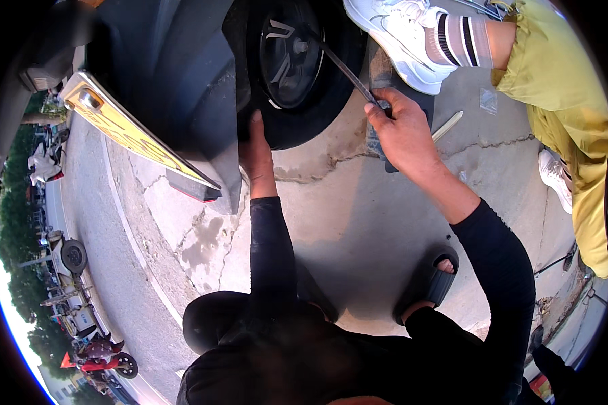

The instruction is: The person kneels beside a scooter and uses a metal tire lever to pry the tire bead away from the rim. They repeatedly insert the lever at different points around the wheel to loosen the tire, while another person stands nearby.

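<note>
A black tyre [348, 74] on a dark wheel [292, 67] stands at the top middle, partly under the black rear bodywork [175, 61] of a vehicle with a yellow licence plate [132, 135]. My left hand [255, 152] grips the tyre's lower edge. Its thumb lies on the sidewall, while its fingers are hidden behind the tyre and bodywork. My right hand [407, 135] is closed around the near end of a long, thin metal bar [344, 67]. The bar slants up and left, its far end over the wheel close to the hub; I cannot tell what that end touches.
Close on the right stands another person, with a white sneaker [412, 47] beside the tyre and yellow trousers [561, 101]. A pale strip [448, 126] lies on the cracked concrete [358, 223]. My sandalled foot [439, 270] is below. Parked vehicles [74, 297] line the road's far left.
</note>
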The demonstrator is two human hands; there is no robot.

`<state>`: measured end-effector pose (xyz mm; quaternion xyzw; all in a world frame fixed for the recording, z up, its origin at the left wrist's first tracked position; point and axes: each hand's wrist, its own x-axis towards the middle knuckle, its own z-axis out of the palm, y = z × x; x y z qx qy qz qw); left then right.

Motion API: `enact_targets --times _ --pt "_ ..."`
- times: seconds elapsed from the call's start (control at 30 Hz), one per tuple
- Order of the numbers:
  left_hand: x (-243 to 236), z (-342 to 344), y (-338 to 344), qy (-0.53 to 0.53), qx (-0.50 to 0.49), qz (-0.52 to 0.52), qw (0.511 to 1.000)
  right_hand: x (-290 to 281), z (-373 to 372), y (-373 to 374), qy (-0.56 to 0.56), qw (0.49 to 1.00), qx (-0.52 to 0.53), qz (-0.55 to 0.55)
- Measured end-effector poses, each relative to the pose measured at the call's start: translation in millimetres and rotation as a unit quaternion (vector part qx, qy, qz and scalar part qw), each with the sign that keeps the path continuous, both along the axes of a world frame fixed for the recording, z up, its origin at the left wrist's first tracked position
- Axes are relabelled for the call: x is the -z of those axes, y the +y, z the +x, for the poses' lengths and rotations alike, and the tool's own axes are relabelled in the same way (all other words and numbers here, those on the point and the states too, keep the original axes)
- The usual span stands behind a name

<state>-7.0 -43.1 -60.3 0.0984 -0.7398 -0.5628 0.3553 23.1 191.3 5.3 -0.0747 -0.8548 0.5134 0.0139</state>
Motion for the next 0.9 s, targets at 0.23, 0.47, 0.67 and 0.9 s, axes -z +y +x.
enact_targets --times 0.23,0.47,0.67,0.9 --pt "3.6 -3.4 5.6 0.0 0.018 0.042 0.999 32.3 -25.9 -58.0 -0.022 0.921 0.09 -0.379" --pt "6.3 -3.3 -2.5 -0.015 0.021 0.012 1.0 42.7 -28.8 -86.5 -0.01 0.897 0.109 -0.429" --pt "5.9 -0.9 2.4 -0.014 0.02 0.014 1.0 48.1 -13.1 -61.3 -0.128 0.919 0.099 -0.359" --pt "11.3 -2.0 -7.3 -0.008 0.029 0.003 1.0 41.3 -16.1 10.9 -0.235 0.964 -0.117 -0.049"
